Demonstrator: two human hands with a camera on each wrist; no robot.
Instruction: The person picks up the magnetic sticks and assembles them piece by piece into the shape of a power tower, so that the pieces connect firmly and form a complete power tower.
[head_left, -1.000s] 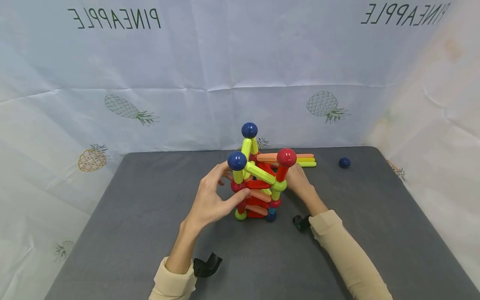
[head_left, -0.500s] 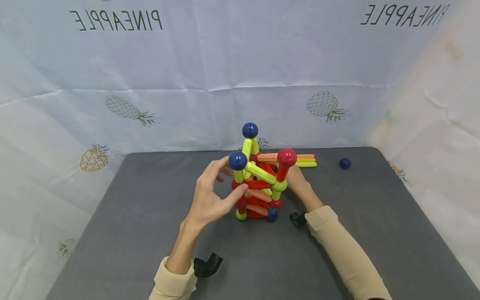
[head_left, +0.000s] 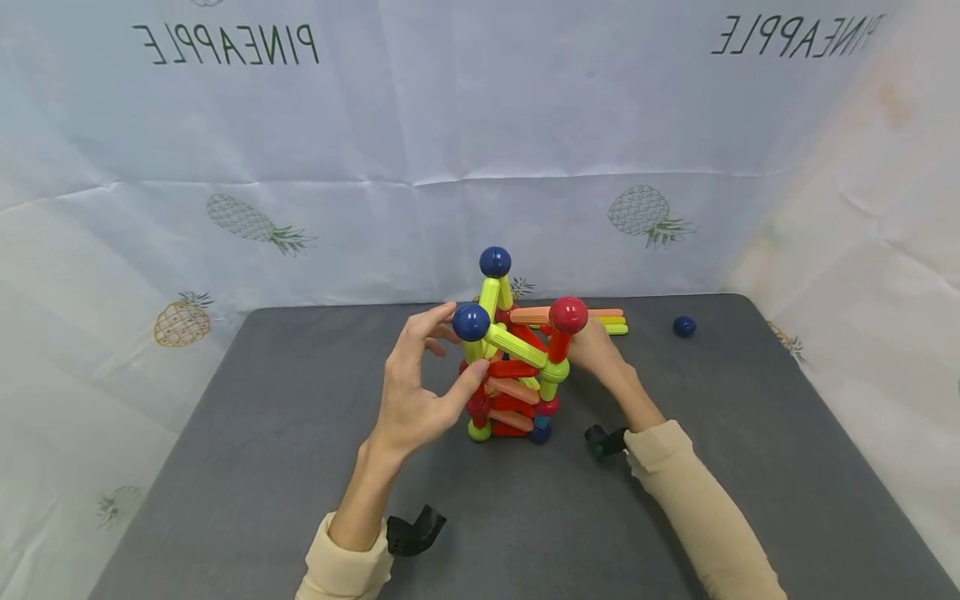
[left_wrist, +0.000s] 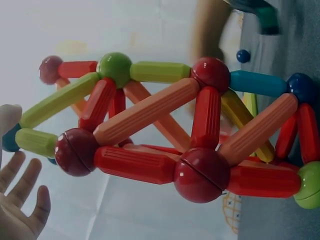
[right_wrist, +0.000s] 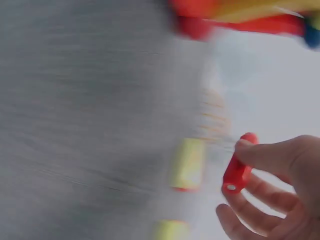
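Observation:
A tower of magnetic balls and rods (head_left: 517, 358) stands on the grey table, with red, green, orange, yellow and blue parts. My left hand (head_left: 420, 400) is at its upper left, fingers spread and thumb in front. In the left wrist view a blue ball (left_wrist: 10, 140) at the top lies between that thumb and the fingers, which appear clear of it. Behind the tower's right side, my right hand (head_left: 596, 350) is partly hidden. The right wrist view shows it pinching a short red magnetic rod (right_wrist: 236, 176) between thumb and fingers.
Loose yellow rods (head_left: 617, 329) and an orange rod (head_left: 609, 314) lie behind the right hand. Farther right on the table (head_left: 720, 400) rests a loose blue ball (head_left: 684, 326). A pineapple-print cloth (head_left: 525, 108) hangs at the back and sides.
The left thumb has drawn slightly up and left along the tower, and that hand's grasp looks wider. The right hand stays behind the tower with only small shifts. The tower stands unchanged.

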